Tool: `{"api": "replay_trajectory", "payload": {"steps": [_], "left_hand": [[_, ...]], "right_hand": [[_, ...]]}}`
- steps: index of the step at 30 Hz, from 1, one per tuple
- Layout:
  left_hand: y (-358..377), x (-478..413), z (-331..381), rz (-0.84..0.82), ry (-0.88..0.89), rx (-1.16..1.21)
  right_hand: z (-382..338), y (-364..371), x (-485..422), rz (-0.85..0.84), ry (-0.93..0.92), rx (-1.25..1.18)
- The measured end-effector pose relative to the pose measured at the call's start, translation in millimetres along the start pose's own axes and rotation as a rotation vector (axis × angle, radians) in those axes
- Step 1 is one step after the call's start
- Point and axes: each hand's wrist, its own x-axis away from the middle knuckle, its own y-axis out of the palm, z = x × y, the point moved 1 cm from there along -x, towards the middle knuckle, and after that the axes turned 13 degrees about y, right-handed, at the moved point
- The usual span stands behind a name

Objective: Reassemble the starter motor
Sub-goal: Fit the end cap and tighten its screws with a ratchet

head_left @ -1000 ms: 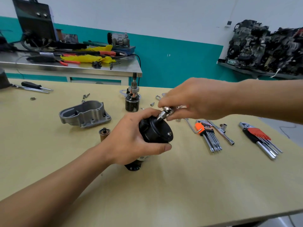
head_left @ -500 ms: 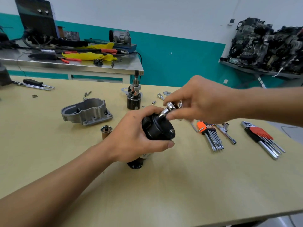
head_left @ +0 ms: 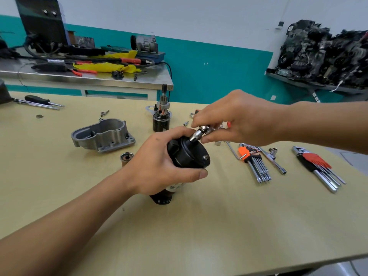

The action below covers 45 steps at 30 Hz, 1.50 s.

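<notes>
Black motor body [head_left: 187, 156] at ctr of view, tilted, end cap facing up & to the R. Its lower end sits at desk level; contact w/ the desk [head_left: 219, 226] can't be told. L hand [head_left: 157, 170] grips the motor body, fingers curled over the top & thumb pressed along the underside near the cap rim. R hand [head_left: 241, 120], above the cap, pinches a small chrome socket driver [head_left: 198, 134] between thumb & fingers. The driver tip sits on the cap's upper edge. A bolt head [head_left: 205, 156] shows on the cap face, lower R.

Also on the desk:
- cast alu. housing [head_left: 103, 136], open side up, L of the motor body
- small copper-toned cylinder [head_left: 125, 157], upright, just beside the L hand
- black sub-assembly w/ geared shaft [head_left: 161, 118], upright, behind the hands
- loose screws [head_left: 104, 113] behind the housing
- black-handled screwdriver [head_left: 42, 100], far L
- orange hex-key set [head_left: 255, 164], R of the motor body, w/ a T-handle wrench [head_left: 273, 160] just beside it
- red hex-key set [head_left: 316, 166], further R

Background: steel desk [head_left: 99, 79] w/ yellow cloth [head_left: 105, 66] & red-handled pliers [head_left: 85, 71]; shelf [head_left: 318, 86] w/ dark engine parts [head_left: 322, 54].
</notes>
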Motion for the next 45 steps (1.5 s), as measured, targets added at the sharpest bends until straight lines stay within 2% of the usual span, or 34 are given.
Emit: {"api": "replay_trajectory", "payload": {"steps": [2,5,9,13,15,16,18,21,23,24,25,26,28,32,34,36,39,41,43,45], "left_hand": [[-2,0,0,-0.001,0.01,0.008],[-3,0,-1,-0.012,0.009,0.018],[-3,1,-3,0.006,-0.005,0.021],[-1,2,-2,0.002,0.009,0.008],[0,2,-1,-0.01,0.013,-0.002],[1,1,0,-0.016,0.006,-0.009],[1,0,2,-0.013,-0.011,-0.006],[1,-1,3,-0.023,-0.014,0.0],[3,-1,5,-0.043,-0.002,-0.006],[4,-1,6,-0.052,0.001,-0.006],[5,-1,7,-0.06,0.003,-0.008],[6,0,7,-0.066,0.004,-0.013],[5,-1,7,-0.073,-0.002,-0.016],[5,-3,6,-0.063,-0.024,-0.033],[5,-4,6,-0.062,-0.037,-0.041],[2,-5,6,-0.064,-0.044,-0.032],[-2,-6,7,-0.08,-0.037,0.0],[-2,-7,9,-0.105,-0.046,0.008],[0,-9,9,-0.136,-0.058,0.02],[1,-10,9,-0.15,-0.07,0.029]], "right_hand": [[5,3,0,-0.049,0.211,-0.197],[10,4,4,-0.119,0.345,-0.386],[6,1,6,-0.242,0.45,-0.408],[-6,2,3,-0.481,0.671,-0.662],[-14,-1,3,-0.528,0.774,-0.73],[-16,-3,2,-0.525,0.782,-0.678],[-16,-9,2,-0.474,0.656,-0.328],[-15,-17,2,-0.3,0.253,0.304],[-13,-20,4,-0.202,-0.006,0.474],[-11,-21,4,-0.179,-0.08,0.476],[-10,-22,4,-0.18,-0.075,0.448],[-10,-22,4,-0.194,-0.004,0.4],[-11,-18,4,-0.298,0.259,0.189],[-15,-5,8,-0.44,0.814,-0.51],[-21,-1,7,-0.431,0.947,-0.688],[-20,0,6,-0.366,0.854,-0.549],[-12,-7,8,-0.222,0.401,0.065],[-8,-8,10,-0.161,0.152,0.383],[-3,-9,11,-0.108,0.006,0.498],[0,-7,13,-0.115,0.036,0.457]]}}
